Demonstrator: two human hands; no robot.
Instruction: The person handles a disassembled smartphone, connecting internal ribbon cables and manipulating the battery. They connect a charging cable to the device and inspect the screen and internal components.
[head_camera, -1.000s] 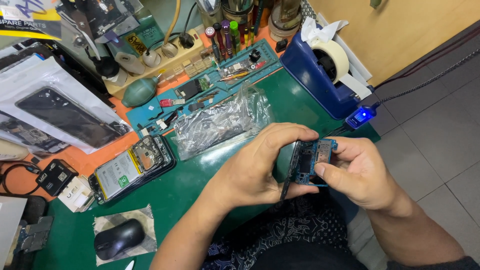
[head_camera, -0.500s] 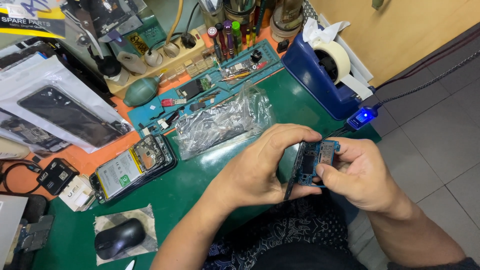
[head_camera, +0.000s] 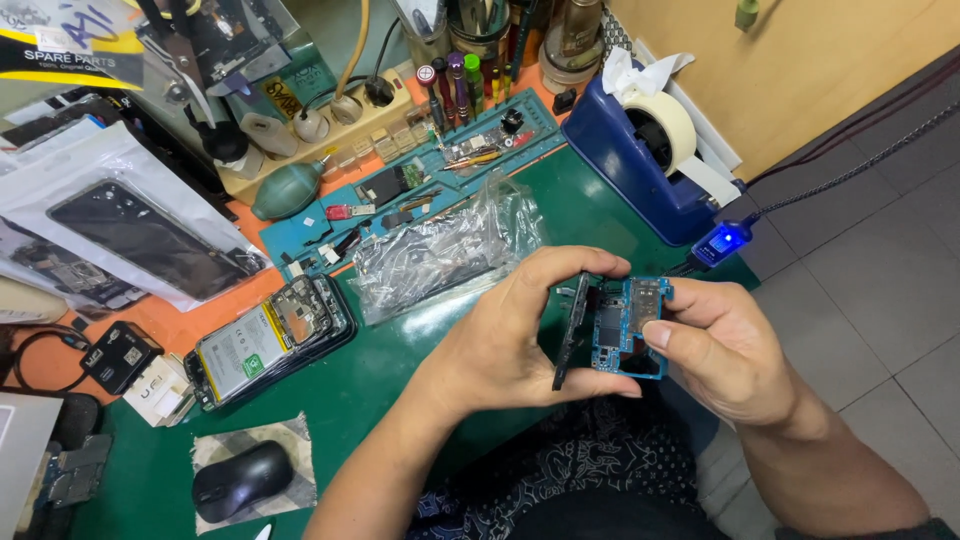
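Over the near edge of the green mat (head_camera: 400, 370), both hands meet on small phone parts. My left hand (head_camera: 515, 335) grips a thin black plate (head_camera: 572, 330) held edge-on. My right hand (head_camera: 725, 345) pinches a blue circuit board (head_camera: 630, 325) by its right side, thumb on its face. The board and the plate touch each other. An opened phone with its battery showing (head_camera: 265, 340) lies on the mat to the left.
A crumpled clear plastic bag (head_camera: 440, 250) lies just beyond my hands. A blue tape dispenser (head_camera: 640, 150) stands at the right rear, a lit blue USB plug (head_camera: 725, 242) beside it. A black mouse (head_camera: 240, 480) sits near left. A teal parts tray (head_camera: 400, 195) and tools fill the back.
Both hands have shifted slightly with the parts; the board and black plate stay held together, turned a little.
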